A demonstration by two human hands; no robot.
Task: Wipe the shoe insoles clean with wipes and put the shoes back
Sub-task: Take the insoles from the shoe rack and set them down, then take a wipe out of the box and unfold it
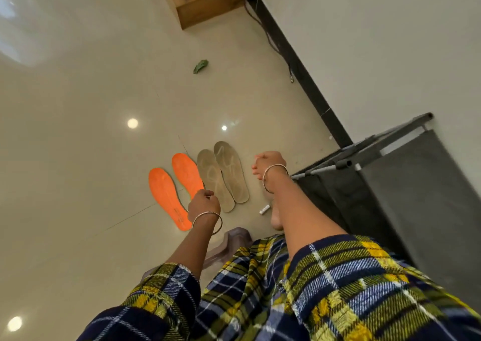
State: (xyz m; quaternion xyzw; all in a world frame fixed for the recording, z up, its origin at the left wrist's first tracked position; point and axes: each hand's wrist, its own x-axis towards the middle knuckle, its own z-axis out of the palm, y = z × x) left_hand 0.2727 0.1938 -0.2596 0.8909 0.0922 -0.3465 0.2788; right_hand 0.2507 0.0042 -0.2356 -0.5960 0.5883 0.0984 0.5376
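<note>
Glossy beige tile, that's the floor [78, 158] and it carries everything here. To the right stands a grey fabric rack [416, 197] on a tube frame, and far off at the top is the corner of a wooden cabinet [208, 5]. No shoes are in sight, and no pack of wipes either. Down the middle lie the four insoles, flat and side by side: the pair of orange insoles [166, 200] on the left, the pair of tan insoles [230, 171] just beside them, the tan ones scuffed with pale marks. Now the hands. The left hand [204, 205] hovers over the heel end of the inner orange insole with its fingers curled in, and whether it pinches anything cannot be told from here. The right hand [268, 162] hangs beside the tan pair, fingers curled under, with nothing showing in them. Further out is a crumpled green scrap [200, 66] and, by the bare foot, a small white object [264, 208], too small to identify. My read: the insoles are out and laid in a row, so this is the wiping stage or the gap between wipes. The next move calls for a wipe in hand, or for picking up the orange insole under the left hand.
</note>
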